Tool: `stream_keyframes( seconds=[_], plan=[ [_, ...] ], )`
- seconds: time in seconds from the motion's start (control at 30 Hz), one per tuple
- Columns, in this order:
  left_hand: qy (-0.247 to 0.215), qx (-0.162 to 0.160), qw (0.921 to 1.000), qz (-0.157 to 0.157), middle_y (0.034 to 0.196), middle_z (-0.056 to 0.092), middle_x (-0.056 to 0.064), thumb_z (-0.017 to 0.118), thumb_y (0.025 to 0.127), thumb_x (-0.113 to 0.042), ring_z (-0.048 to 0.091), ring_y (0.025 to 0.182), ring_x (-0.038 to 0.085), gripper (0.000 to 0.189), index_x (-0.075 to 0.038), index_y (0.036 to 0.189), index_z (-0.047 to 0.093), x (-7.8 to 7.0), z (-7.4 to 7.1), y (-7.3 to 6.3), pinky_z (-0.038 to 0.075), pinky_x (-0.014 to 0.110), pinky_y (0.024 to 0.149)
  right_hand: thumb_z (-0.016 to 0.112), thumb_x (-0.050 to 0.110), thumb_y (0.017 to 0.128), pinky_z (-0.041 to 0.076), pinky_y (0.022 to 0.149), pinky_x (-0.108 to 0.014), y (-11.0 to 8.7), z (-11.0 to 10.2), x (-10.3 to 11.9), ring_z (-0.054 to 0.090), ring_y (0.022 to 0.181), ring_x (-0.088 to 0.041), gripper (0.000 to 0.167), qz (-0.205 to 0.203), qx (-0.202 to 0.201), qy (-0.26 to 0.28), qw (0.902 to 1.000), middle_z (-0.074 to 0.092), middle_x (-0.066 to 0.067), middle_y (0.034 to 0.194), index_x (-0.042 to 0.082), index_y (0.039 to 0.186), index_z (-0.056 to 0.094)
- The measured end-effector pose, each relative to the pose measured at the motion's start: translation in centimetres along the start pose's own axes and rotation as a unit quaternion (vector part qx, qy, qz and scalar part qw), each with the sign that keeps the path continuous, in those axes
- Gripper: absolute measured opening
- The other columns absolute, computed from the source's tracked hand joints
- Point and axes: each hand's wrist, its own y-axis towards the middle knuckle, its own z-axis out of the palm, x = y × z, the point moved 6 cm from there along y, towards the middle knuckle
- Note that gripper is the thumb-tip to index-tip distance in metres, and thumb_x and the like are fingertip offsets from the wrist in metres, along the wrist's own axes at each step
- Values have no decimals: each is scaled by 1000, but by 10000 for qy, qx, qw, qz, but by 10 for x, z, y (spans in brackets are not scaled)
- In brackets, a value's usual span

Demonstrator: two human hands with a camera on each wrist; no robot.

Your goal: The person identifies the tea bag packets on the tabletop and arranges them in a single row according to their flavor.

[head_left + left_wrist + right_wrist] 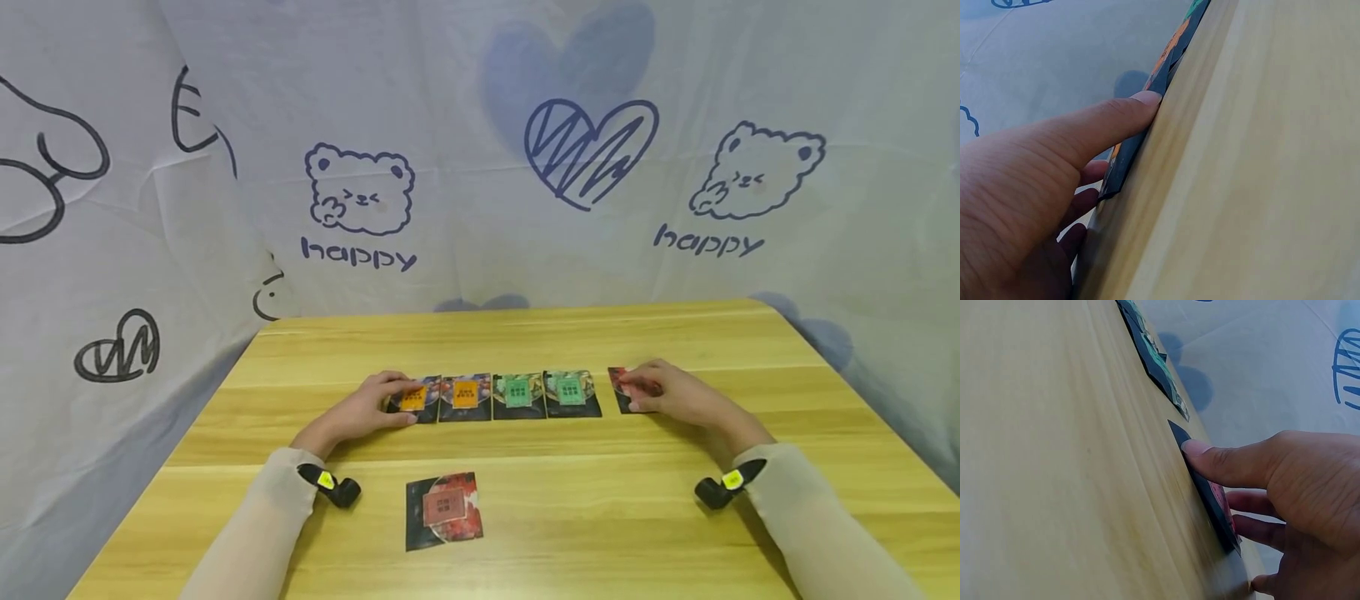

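In the head view, four flat printed sachets lie side by side in a row: an orange-labelled sachet [412, 400] at the left end, a second orange-labelled sachet [465, 397], then a green-labelled sachet [518, 396] and another green-labelled sachet [572, 393]. My left hand [372, 404] rests on the leftmost one; its thumb [1145, 98] touches the dark lower edge. Right of the row, past a small gap, my right hand [671, 393] holds a red sachet [619, 392] at the table, thumb [1196, 449] on its dark edge and fingers at the far side, partly covering it.
Nearer me, left of centre, another red-labelled sachet [446, 510] lies slightly turned on the wooden table [585, 508]. A pale printed cloth [465, 208] hangs behind the table's back edge. Each wrist wears a small black camera [341, 492].
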Motion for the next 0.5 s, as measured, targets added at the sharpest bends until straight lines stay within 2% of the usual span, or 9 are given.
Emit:
stream_keyframes(
  seconds=[0.5],
  plan=[
    [12, 61, 10000, 4, 149, 35, 15, 67, 91, -46, 29, 136, 40, 66, -18, 147, 48, -1, -1, 0, 30, 62, 105, 70, 22, 92, 38, 99, -58, 5, 8, 16, 48, 118, -41, 43, -426, 35, -237, 9988, 50, -22, 128, 4, 131, 62]
  ],
)
